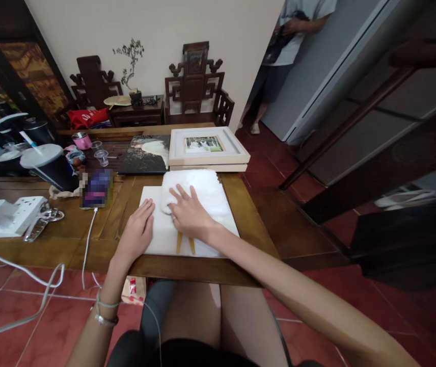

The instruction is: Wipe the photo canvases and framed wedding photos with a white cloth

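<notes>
A white board [155, 243] lies near the table's front edge. Two yellow tapered strips [179, 243] show on its lower part, partly covered by my right wrist. Over the board's far part is spread a white fluffy towel [208, 191]. My right hand [190, 214] rests on the towel's near left part, its fingers spread and pointing away from me. My left hand [137, 229] lies flat along the board's left edge with the fingers stretched out.
Behind the towel are a light wooden picture frame [208, 148] and a dark photo panel [145, 155]. To the left stand a black lidded cup [52, 165], a phone [96, 188] on a white cable and a power strip [19, 214]. A person [290, 46] stands at the back right.
</notes>
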Action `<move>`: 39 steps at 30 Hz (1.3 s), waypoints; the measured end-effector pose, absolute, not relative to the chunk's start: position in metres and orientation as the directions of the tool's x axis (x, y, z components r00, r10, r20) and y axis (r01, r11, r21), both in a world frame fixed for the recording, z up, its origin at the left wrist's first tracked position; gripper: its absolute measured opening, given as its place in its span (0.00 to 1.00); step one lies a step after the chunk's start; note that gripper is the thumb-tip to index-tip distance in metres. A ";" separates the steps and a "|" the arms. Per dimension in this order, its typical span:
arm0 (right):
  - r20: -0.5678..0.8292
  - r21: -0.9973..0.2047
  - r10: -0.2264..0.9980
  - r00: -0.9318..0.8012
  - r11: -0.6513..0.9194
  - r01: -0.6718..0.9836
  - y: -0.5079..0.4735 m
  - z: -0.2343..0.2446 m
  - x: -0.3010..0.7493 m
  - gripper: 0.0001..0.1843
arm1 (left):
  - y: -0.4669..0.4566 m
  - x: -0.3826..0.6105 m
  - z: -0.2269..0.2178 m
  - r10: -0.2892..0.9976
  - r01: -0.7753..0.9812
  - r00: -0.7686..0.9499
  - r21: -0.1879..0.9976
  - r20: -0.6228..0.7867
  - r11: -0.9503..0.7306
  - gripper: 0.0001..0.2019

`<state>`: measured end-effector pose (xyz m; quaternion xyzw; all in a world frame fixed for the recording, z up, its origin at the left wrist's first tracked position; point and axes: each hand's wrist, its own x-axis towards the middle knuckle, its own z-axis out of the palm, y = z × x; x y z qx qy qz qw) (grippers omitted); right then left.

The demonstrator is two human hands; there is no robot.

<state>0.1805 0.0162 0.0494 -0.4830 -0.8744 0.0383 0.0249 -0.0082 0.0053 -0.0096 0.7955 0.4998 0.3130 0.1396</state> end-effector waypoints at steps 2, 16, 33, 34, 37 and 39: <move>0.023 -0.093 0.829 -0.559 0.559 0.824 -0.002 0.044 0.177 0.19 | 0.005 -0.008 -0.008 0.885 0.711 0.307 0.533 0.351 -0.458 0.24; 0.018 -0.174 0.736 -0.677 0.669 0.722 -0.058 0.047 0.189 0.17 | 0.005 -0.006 -0.006 0.898 0.705 0.295 0.559 0.328 -0.436 0.25; 0.065 -0.214 0.519 -0.852 0.841 0.496 -0.068 0.049 0.165 0.17 | -0.001 -0.009 0.013 0.905 0.442 0.047 0.804 0.422 -0.398 0.28; 0.041 -0.230 0.510 -0.859 0.841 0.489 -0.078 0.052 0.170 0.18 | -0.001 -0.008 0.011 0.905 0.458 0.068 0.793 0.420 -0.402 0.28; -0.025 -0.249 0.560 -0.828 0.799 0.548 -0.091 0.063 0.184 0.17 | 0.000 -0.006 0.008 0.899 0.550 0.159 0.720 0.407 -0.423 0.27; -0.047 -0.242 0.633 -0.773 0.744 0.623 -0.081 0.066 0.189 0.15 | 0.001 -0.005 0.004 0.894 0.615 0.221 0.656 0.389 -0.438 0.26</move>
